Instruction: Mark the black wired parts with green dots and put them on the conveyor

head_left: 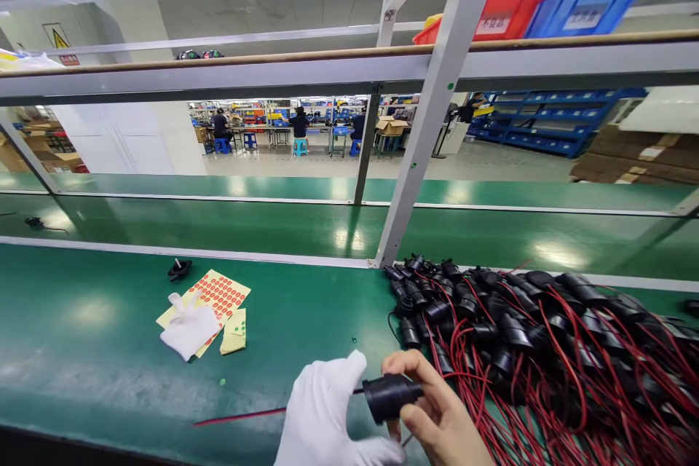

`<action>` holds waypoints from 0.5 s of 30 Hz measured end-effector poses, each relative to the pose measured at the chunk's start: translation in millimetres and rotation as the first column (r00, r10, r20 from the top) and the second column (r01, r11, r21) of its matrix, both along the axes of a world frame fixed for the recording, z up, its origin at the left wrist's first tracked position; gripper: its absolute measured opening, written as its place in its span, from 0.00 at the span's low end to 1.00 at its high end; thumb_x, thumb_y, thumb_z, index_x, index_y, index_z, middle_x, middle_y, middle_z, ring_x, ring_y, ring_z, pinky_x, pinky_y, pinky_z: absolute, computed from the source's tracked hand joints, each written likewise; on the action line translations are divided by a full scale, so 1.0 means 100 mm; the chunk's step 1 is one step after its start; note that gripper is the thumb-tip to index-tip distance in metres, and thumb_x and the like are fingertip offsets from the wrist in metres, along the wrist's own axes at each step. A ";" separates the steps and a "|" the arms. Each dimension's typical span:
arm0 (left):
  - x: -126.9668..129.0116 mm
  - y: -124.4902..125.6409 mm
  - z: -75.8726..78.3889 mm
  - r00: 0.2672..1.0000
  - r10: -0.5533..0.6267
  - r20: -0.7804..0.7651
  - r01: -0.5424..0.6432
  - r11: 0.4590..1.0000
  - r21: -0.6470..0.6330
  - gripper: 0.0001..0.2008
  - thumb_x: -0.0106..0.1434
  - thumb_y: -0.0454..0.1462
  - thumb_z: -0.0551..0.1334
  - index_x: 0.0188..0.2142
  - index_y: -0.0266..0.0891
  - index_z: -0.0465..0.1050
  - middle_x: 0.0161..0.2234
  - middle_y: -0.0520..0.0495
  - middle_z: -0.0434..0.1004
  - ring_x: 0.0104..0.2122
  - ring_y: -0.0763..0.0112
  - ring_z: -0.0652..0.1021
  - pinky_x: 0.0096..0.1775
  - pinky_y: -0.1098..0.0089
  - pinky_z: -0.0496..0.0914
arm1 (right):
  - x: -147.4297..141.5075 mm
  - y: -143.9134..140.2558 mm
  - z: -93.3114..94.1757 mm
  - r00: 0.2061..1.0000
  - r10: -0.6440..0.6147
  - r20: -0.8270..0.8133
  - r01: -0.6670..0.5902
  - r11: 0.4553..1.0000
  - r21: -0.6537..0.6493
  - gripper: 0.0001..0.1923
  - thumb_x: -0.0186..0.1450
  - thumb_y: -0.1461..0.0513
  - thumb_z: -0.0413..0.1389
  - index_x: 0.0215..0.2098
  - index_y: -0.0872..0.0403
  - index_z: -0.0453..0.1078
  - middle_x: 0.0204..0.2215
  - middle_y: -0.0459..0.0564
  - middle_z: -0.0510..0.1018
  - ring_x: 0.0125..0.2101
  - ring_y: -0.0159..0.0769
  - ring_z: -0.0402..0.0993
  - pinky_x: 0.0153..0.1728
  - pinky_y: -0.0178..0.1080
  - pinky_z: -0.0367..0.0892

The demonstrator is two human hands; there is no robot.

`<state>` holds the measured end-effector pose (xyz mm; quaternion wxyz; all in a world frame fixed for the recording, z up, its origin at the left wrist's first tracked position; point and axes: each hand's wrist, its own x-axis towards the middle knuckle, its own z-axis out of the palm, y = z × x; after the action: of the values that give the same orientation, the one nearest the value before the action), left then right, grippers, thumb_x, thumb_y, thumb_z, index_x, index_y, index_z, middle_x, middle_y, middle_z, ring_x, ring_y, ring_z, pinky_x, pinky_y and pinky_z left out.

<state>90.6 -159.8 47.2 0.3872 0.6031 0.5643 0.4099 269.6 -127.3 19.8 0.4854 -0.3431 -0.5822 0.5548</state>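
Note:
My right hand (434, 404), bare, grips a black cylindrical part (389, 397) between thumb and fingers, tilted nearly sideways above the table. My left hand (328, 415) wears a white glove and curves around the part's left end, thumb and index finger apart. A red-and-black wire (240, 417) leaves that end, passes through the gloved hand and sticks out to the left. The lower fingers of the glove are hidden, but they seem closed around the wire. Right of my hands lies a large heap of similar black parts (513, 331) with long red-and-black leads (491, 408).
A white glove (191, 331) lies on a sheet of red stickers (223, 291), beside a yellow paper (234, 333) with green dots. Behind is a small black part (179, 269). A metal post (420, 138) rises at the back edge. Red (510, 14) and blue bins (590, 9) stand on the shelf above.

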 end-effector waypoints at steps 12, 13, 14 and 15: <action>-0.66 1.57 0.68 0.963 0.054 0.262 -0.093 0.986 0.136 0.08 0.65 0.39 0.64 0.40 0.37 0.78 0.38 0.46 0.79 0.41 0.62 0.76 0.48 0.62 0.70 | 0.34 0.13 -0.08 0.920 -0.155 0.359 0.150 0.988 0.043 0.19 0.69 0.45 0.53 0.35 0.50 0.71 0.29 0.45 0.72 0.28 0.34 0.68 0.29 0.32 0.67; -0.83 1.85 0.76 0.943 0.106 0.314 -0.160 0.975 0.152 0.11 0.68 0.41 0.62 0.44 0.34 0.75 0.40 0.46 0.78 0.41 0.64 0.77 0.48 0.61 0.71 | 0.41 0.11 -0.08 0.908 -0.170 0.384 0.162 0.985 0.053 0.19 0.69 0.45 0.53 0.33 0.50 0.71 0.27 0.44 0.71 0.27 0.34 0.68 0.29 0.32 0.67; -0.98 2.11 0.83 0.921 0.156 0.357 -0.223 0.962 0.156 0.14 0.69 0.42 0.61 0.46 0.33 0.73 0.43 0.46 0.77 0.42 0.63 0.77 0.46 0.60 0.73 | 0.47 0.08 -0.09 0.894 -0.185 0.408 0.173 0.983 0.067 0.19 0.69 0.46 0.53 0.31 0.50 0.71 0.26 0.44 0.70 0.26 0.34 0.67 0.28 0.32 0.67; -1.12 2.34 0.88 0.896 0.201 0.396 -0.282 0.947 0.156 0.16 0.70 0.44 0.60 0.49 0.34 0.72 0.46 0.45 0.76 0.43 0.63 0.77 0.46 0.59 0.74 | 0.54 0.06 -0.10 0.877 -0.200 0.436 0.183 0.980 0.080 0.19 0.70 0.46 0.52 0.30 0.50 0.70 0.25 0.43 0.70 0.26 0.34 0.67 0.28 0.32 0.66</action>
<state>-21.0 73.8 135.7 0.3678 0.4760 0.5043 0.6195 323.6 -121.5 9.6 0.3990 -0.5071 -0.6503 0.4010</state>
